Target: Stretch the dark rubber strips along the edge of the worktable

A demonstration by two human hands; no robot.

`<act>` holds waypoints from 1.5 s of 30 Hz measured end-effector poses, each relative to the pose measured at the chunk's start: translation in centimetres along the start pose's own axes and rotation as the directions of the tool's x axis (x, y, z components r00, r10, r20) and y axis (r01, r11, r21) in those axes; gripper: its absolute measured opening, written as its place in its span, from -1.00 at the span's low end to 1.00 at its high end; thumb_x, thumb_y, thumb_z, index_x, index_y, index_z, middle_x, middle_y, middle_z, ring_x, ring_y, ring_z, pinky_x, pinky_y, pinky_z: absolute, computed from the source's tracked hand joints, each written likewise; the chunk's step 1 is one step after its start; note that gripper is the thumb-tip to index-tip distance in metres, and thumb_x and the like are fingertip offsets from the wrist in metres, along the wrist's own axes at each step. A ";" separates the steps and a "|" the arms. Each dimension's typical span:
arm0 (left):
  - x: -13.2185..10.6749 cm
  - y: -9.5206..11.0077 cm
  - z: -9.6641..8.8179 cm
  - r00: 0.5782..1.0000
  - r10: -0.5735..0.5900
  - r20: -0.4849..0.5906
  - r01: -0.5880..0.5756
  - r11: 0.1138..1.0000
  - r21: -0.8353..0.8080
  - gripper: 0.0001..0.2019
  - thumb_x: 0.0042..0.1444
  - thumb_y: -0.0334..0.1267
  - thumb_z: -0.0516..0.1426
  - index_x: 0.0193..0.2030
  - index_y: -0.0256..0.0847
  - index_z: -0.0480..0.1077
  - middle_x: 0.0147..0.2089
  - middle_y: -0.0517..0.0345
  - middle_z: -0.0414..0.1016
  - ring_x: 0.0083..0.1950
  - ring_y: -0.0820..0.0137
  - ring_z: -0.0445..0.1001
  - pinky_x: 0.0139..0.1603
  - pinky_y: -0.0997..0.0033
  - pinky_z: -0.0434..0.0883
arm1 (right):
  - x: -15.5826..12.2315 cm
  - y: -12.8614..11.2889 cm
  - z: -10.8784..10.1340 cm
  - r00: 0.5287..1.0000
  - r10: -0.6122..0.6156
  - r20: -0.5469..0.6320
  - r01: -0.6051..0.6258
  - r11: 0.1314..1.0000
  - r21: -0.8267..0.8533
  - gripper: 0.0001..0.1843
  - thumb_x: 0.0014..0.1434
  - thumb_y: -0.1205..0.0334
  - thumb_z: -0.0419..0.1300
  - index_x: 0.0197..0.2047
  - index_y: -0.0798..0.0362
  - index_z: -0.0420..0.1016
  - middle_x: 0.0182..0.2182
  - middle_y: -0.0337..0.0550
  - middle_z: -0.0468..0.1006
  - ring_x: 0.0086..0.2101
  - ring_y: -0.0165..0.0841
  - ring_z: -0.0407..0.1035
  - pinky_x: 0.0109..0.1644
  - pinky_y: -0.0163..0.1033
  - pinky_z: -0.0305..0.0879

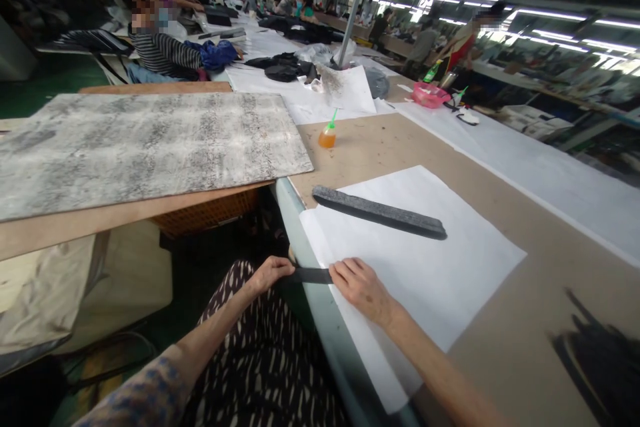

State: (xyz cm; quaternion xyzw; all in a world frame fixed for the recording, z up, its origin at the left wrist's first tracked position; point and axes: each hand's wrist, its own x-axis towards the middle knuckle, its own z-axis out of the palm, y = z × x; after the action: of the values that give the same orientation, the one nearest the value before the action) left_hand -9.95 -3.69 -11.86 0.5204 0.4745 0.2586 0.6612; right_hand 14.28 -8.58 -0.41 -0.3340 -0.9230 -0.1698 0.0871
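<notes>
Left hand [273, 273] and right hand [361, 287] hold 1 dark strip [313, 275], fingers closed on its ends, over the near edge of the bench [380, 140]; a slack grip could drop it.

Long worktables [520, 167] run beneath bright strip lights [550, 15].

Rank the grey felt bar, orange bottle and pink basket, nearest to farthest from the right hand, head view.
1. Grey felt bar, on the white sheet just beyond the right hand, which grips a black strip.
2. Orange bottle, farther back on the brown tabletop.
3. Pink basket, far back, to the right.
</notes>
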 end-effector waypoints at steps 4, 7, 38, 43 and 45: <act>-1.0 0.4 -0.8 0.999 0.034 0.024 -0.034 0.999 0.013 -0.73 -0.04 -0.11 0.15 -0.54 -0.30 0.43 -0.60 0.24 0.29 -0.52 0.49 0.20 -0.47 0.50 0.14 | -1.2 0.6 -0.2 1.000 0.004 0.020 -0.004 1.000 0.007 -0.73 0.17 0.55 -0.04 -0.14 0.18 0.39 -0.34 -0.12 0.40 -0.33 -0.38 0.25 -0.25 -0.21 0.25; -1.2 0.7 -0.9 0.999 0.042 0.026 -0.042 0.999 0.004 -0.74 -0.03 -0.12 0.15 -0.55 -0.30 0.42 -0.59 0.24 0.30 -0.51 0.48 0.21 -0.45 0.50 0.15 | -2.3 1.0 -0.5 0.999 0.032 0.031 -0.032 0.999 0.001 -0.70 0.16 0.57 -0.05 -0.12 0.18 0.39 -0.33 -0.10 0.41 -0.33 -0.36 0.26 -0.24 -0.19 0.27; -4.7 8.8 0.1 0.977 0.112 0.182 -0.143 0.975 0.169 -0.67 0.05 -0.03 0.08 -0.50 -0.28 0.41 -0.56 0.22 0.27 -0.49 0.48 0.17 -0.48 0.53 0.14 | -3.1 0.6 -3.7 0.723 0.685 -0.087 -0.635 0.709 0.306 -0.62 0.14 0.54 -0.11 -0.12 0.04 0.38 -0.17 -0.16 0.43 -0.24 -0.41 0.36 -0.18 -0.33 0.32; -3.7 11.7 3.2 0.923 0.238 0.302 -0.335 0.883 0.328 -0.64 0.08 -0.01 0.05 -0.52 -0.24 0.44 -0.61 0.23 0.24 -0.55 0.48 0.15 -0.53 0.52 0.11 | 1.8 -0.5 -5.7 0.874 0.454 0.171 -0.479 0.751 0.455 -0.85 0.23 0.24 0.04 -0.20 0.01 0.42 -0.24 -0.24 0.48 -0.22 -0.43 0.34 -0.10 -0.34 0.24; -3.9 11.9 3.7 0.915 0.232 0.329 -0.353 0.854 0.381 -0.65 0.06 0.03 0.06 -0.50 -0.20 0.46 -0.62 0.22 0.28 -0.56 0.45 0.17 -0.55 0.50 0.13 | 2.7 -1.0 -5.9 0.889 0.364 0.278 -0.455 0.771 0.445 -0.80 0.24 0.18 0.04 -0.33 0.03 0.42 -0.35 -0.29 0.49 -0.27 -0.45 0.36 -0.15 -0.38 0.22</act>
State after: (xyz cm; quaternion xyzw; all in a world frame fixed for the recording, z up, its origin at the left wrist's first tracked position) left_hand -6.50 -4.75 0.66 0.7509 0.3393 0.1715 0.5400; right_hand 11.91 -9.92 5.53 -0.5073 -0.8433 0.1275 0.1235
